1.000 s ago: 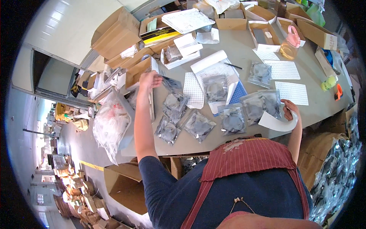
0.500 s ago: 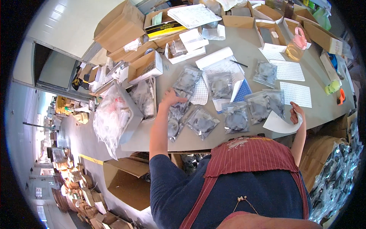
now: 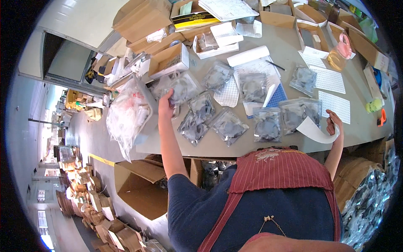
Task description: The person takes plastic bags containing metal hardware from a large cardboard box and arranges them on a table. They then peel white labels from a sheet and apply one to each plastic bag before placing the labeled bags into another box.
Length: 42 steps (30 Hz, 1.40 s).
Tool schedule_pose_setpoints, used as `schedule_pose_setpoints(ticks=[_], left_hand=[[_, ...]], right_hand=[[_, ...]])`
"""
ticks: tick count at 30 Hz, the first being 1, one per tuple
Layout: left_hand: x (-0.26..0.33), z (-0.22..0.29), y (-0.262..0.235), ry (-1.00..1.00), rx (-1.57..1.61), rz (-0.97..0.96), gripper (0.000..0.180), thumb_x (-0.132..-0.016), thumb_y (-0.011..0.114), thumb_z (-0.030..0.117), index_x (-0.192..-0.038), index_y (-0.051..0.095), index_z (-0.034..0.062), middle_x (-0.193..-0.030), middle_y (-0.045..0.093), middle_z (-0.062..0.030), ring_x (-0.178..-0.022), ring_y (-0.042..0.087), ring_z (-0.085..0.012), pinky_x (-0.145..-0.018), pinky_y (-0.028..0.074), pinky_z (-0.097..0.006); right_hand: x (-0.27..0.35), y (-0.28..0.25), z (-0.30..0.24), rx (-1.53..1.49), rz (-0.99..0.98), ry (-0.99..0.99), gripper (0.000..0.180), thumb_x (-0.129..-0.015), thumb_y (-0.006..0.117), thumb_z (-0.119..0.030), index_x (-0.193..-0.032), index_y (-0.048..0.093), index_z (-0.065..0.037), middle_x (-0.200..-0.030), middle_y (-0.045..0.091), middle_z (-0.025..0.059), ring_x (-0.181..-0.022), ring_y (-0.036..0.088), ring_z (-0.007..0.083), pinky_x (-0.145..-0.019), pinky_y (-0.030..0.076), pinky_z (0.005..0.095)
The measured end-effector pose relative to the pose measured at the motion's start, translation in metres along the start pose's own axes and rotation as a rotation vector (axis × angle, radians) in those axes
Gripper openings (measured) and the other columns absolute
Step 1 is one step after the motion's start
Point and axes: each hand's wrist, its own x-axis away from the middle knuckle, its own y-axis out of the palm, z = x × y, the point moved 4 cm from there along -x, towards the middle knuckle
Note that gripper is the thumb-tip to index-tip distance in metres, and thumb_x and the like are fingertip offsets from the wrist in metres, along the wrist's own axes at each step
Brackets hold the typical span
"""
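Note:
My left hand [image 3: 166,105] is closed on the edge of a clear plastic bag [image 3: 184,87] with something grey inside, above the grey bin at the table's left. My right hand [image 3: 333,122] pinches a curled white sheet [image 3: 315,130], its lower part bending over the near right of the table. Flat clear bags holding dark coiled-looking items lie between the hands, among them a bag near the front [image 3: 228,127], a bag to its right [image 3: 267,125] and a wider pair [image 3: 296,114] partly under the sheet. Two more overlapping bags [image 3: 201,107] rest close to my left hand.
White sheets with printed grids [image 3: 334,107] lie at the right, near an orange tape ring [image 3: 381,117]. A pink-lidded bottle [image 3: 339,56] stands behind them. Papers, a blue sheet [image 3: 275,98] and a black pen [image 3: 275,66] are in the middle. Open cartons [image 3: 168,61] line the back.
My left hand has moved left from the bags on the table to above the bin, with a clear bag in it. My right hand still holds the curled sheet. The view has shifted slightly.

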Motion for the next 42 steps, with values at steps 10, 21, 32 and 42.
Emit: schedule_pose_setpoints(ticks=[10,21,32,42], left_hand=[[0.003,-0.118,0.064,0.206,-1.308,0.076,0.075,-0.091,0.053,0.057,-0.144,0.036,0.0066,-0.143,0.043,-0.0198,-0.133,0.039,-0.0359,-0.102,0.032,-0.061],[0.102,-0.135,0.03,0.604,-1.459,0.129,0.064,-0.091,0.053,0.051,-0.147,0.038,0.0215,-0.154,0.029,-0.0144,-0.143,0.023,-0.0339,-0.109,0.006,-0.07],[0.003,-0.081,0.115,0.864,-1.455,0.098,0.066,-0.084,0.066,0.044,-0.137,0.046,0.0116,-0.138,0.044,-0.0222,-0.136,0.032,-0.0377,-0.11,0.009,-0.068],[-0.011,-0.084,0.143,0.483,-1.437,-0.023,0.113,-0.068,0.071,0.065,-0.152,0.019,0.0086,-0.141,0.033,-0.0342,-0.134,0.027,-0.0471,-0.11,0.01,-0.065]], right_hand=[[-0.01,-0.001,0.004,-0.052,0.043,-0.03,0.038,-0.095,0.059,-0.023,-0.126,0.054,-0.002,-0.069,0.058,0.0011,-0.033,0.03,0.0037,-0.032,0.022,0.02],[-0.003,-0.027,0.024,-0.048,-0.038,-0.004,0.033,-0.097,0.056,-0.024,-0.123,0.054,-0.003,-0.065,0.056,-0.0007,-0.03,0.03,0.0057,-0.029,0.023,0.0221],[-0.001,0.019,-0.016,0.015,-0.028,-0.08,0.03,-0.097,0.056,-0.022,-0.12,0.059,-0.003,-0.064,0.053,-0.0001,-0.032,0.029,0.0041,-0.032,0.023,0.0205],[0.022,-0.03,0.001,-0.05,0.098,-0.034,0.036,-0.097,0.053,-0.022,-0.129,0.051,-0.005,-0.068,0.055,0.0004,-0.031,0.029,0.0054,-0.032,0.022,0.0218]])
